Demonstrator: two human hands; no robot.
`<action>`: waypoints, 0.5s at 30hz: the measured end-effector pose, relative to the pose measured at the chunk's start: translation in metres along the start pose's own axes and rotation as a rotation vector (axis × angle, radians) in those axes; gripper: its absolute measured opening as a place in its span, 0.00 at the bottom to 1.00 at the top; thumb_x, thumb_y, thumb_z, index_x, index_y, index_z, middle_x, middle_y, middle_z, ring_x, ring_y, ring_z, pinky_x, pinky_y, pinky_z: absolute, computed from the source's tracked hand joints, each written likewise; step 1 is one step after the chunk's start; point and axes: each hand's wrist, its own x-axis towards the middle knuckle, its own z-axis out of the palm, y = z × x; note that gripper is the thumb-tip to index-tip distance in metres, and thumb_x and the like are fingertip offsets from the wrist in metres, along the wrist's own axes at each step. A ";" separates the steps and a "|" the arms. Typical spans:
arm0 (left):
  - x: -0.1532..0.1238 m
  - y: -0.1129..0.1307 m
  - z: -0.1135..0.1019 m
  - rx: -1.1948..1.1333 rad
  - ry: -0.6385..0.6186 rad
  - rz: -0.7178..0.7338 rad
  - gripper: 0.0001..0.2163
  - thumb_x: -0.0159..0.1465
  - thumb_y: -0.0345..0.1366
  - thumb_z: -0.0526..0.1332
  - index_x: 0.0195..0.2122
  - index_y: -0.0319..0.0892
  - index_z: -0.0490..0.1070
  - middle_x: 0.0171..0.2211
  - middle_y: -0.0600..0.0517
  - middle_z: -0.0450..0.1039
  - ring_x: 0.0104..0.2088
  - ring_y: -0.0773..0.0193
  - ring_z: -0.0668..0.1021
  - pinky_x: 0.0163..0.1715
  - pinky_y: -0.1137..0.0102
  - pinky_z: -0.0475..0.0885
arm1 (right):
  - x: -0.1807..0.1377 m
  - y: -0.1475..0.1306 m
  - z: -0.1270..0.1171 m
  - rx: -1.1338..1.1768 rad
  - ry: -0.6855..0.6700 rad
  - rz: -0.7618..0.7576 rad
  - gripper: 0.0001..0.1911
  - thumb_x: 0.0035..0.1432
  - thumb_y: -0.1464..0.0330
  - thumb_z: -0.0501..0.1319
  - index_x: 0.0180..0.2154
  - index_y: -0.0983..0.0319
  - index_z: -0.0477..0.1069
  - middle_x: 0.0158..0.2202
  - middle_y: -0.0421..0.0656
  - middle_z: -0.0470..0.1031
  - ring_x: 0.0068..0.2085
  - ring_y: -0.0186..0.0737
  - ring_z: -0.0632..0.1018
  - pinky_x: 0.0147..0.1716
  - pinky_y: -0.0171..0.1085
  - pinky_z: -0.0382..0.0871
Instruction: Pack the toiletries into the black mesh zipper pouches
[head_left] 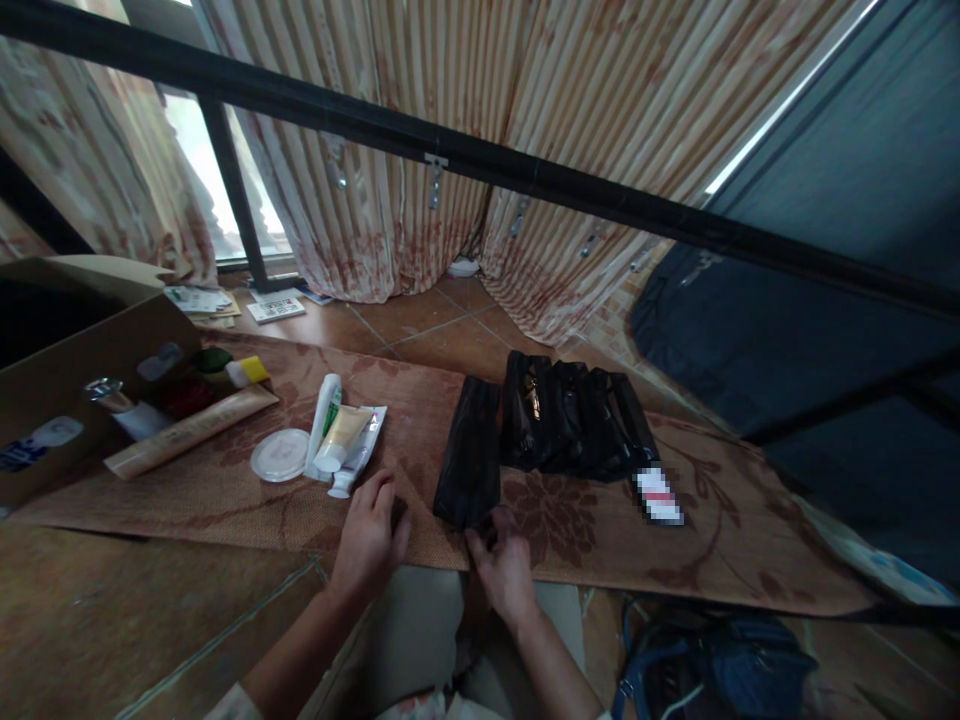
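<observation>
My right hand (pixel 504 562) pinches the near end of a flat black pouch (pixel 470 462) lying on a brown patterned mat (pixel 712 540). My left hand (pixel 369 535) rests on the mat just left of that pouch, fingers curled over something small and dark that I cannot make out. Beyond the pouch stand several more black pouches (pixel 574 425) in a row. To the left lie three tubes (pixel 343 440) side by side and a round white lid (pixel 280 455).
An open cardboard box (pixel 67 375) with bottles and tubes stands at the far left. A blurred label (pixel 658 495) lies right of the pouches. A dark bag (pixel 712 665) sits on the tiled floor at lower right. Curtains and a black bar lie beyond.
</observation>
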 end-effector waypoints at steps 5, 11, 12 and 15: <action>0.021 0.000 0.006 0.058 -0.011 -0.001 0.12 0.60 0.33 0.58 0.44 0.38 0.66 0.53 0.36 0.63 0.54 0.45 0.68 0.53 0.53 0.66 | 0.001 -0.002 -0.001 -0.013 0.003 -0.003 0.09 0.56 0.64 0.58 0.37 0.62 0.69 0.31 0.41 0.71 0.27 0.35 0.70 0.27 0.34 0.61; 0.043 0.002 0.017 0.089 -0.008 -0.012 0.16 0.57 0.29 0.59 0.47 0.37 0.66 0.54 0.37 0.64 0.53 0.45 0.69 0.52 0.54 0.66 | 0.001 0.001 0.000 -0.008 0.003 -0.001 0.08 0.56 0.64 0.57 0.35 0.61 0.68 0.29 0.41 0.71 0.28 0.36 0.71 0.27 0.33 0.61; 0.047 0.002 0.019 0.090 -0.005 -0.013 0.16 0.57 0.29 0.58 0.47 0.37 0.66 0.54 0.38 0.64 0.53 0.46 0.69 0.52 0.54 0.67 | 0.001 0.001 0.001 -0.007 0.005 -0.001 0.08 0.56 0.64 0.57 0.35 0.61 0.68 0.29 0.41 0.71 0.28 0.36 0.71 0.27 0.33 0.61; 0.056 0.004 0.024 0.091 0.013 -0.016 0.15 0.57 0.29 0.58 0.47 0.38 0.66 0.54 0.38 0.64 0.53 0.46 0.69 0.52 0.55 0.67 | 0.001 0.003 0.002 -0.010 0.006 -0.003 0.08 0.56 0.63 0.57 0.35 0.61 0.68 0.30 0.41 0.71 0.28 0.36 0.71 0.27 0.33 0.61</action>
